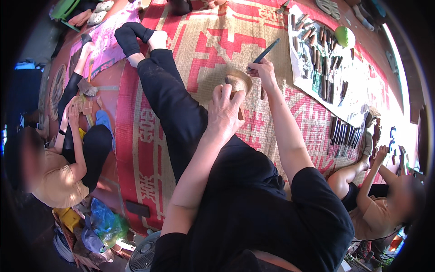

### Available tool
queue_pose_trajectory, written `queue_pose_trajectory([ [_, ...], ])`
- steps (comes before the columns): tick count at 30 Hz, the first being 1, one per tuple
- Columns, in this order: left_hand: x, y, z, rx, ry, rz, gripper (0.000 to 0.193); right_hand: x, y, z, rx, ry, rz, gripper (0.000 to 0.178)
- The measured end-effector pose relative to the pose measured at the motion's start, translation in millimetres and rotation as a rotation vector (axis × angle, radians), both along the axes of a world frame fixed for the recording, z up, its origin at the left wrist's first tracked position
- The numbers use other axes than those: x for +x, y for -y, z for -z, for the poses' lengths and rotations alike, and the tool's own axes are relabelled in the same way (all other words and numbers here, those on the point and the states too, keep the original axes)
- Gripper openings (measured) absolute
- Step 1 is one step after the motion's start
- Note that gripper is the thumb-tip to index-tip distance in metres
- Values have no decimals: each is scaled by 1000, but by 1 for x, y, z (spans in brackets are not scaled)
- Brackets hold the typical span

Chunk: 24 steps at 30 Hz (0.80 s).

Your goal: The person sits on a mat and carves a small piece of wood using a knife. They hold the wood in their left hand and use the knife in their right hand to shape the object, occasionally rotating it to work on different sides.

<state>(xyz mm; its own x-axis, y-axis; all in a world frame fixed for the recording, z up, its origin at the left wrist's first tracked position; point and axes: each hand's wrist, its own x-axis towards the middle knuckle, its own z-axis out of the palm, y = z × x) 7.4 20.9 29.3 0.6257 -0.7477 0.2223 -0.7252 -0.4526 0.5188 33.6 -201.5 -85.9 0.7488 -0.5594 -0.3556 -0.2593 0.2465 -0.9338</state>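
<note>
My left hand (pixel 223 109) is closed around a light brown wooden piece (pixel 239 80) with a rounded, curved far end. Part of that piece is hidden under my fingers. Just to the right, my right hand (pixel 263 72) grips a slim dark blue-green tool (pixel 267 50) that slants up and away to the right. Its kind I cannot make out, and its lower end is close to the wooden piece. Both hands are above a red and straw-coloured woven mat (pixel 181 59), beyond my dark-trousered lap.
At the right, a white sheet (pixel 303 79) carries many wooden-handled tools (pixel 324 63), with a green round object (pixel 345 36) by them. More dark tools (pixel 344 131) lie in a row. Seated people work at left (pixel 63 177) and right (pixel 380 204). A fan (pixel 142 254) stands near me.
</note>
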Motion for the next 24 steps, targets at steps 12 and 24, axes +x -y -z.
queue_pose_trajectory([
  [12,2,0,6,-15,18,-34,67,-8,1,5,28,23,39,14],
  [24,10,0,-2,27,-91,-110,64,3,-24,4,-18,9,123,10],
])
